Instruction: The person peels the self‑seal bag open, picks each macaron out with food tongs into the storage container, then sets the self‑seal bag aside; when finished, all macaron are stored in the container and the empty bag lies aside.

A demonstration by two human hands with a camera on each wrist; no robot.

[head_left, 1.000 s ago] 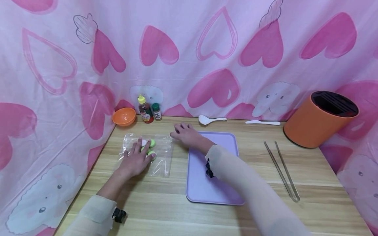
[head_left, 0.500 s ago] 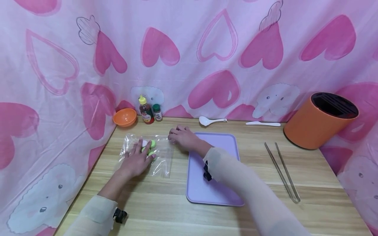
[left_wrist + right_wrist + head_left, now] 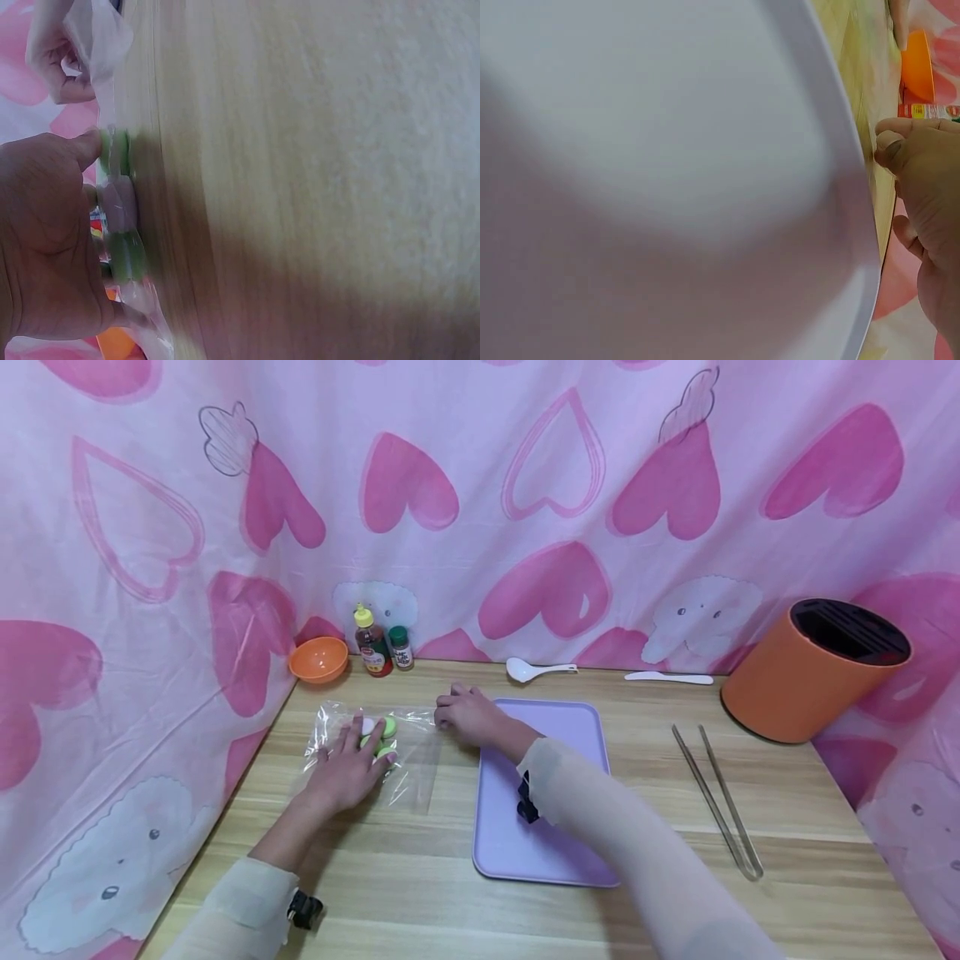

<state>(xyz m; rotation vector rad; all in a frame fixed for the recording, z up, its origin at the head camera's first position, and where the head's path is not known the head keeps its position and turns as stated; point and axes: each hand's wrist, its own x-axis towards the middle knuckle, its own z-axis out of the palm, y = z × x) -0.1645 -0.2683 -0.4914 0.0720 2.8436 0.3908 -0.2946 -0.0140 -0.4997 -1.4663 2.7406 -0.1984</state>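
A clear plastic bag (image 3: 416, 772) lies on the wooden table at the left, with several round, macaron-like pieces inside. Some are light green (image 3: 389, 727) and one is pale (image 3: 367, 725). My left hand (image 3: 341, 777) rests spread over the bag, fingers extended across the pieces and partly hiding them. At the bag's upper right edge, my right hand (image 3: 476, 717) pinches the film between thumb and fingers. The left wrist view shows that edge of the bag (image 3: 105, 37) lifted off the table. Beneath my right forearm is a lilac tray (image 3: 540, 856).
At the back left stand an orange bowl (image 3: 318, 660), a yellow-capped sauce bottle (image 3: 372, 643) and a green-capped jar (image 3: 401, 648). A white ladle (image 3: 540, 670) and white knife (image 3: 669, 677) lie along the back. Metal tongs (image 3: 720, 802) and an orange knife block (image 3: 802, 685) are at right.
My right hand has shifted slightly at the bag's edge, its fingers drawing together on the film, and the edge has moved slightly right. My left hand stays in place.
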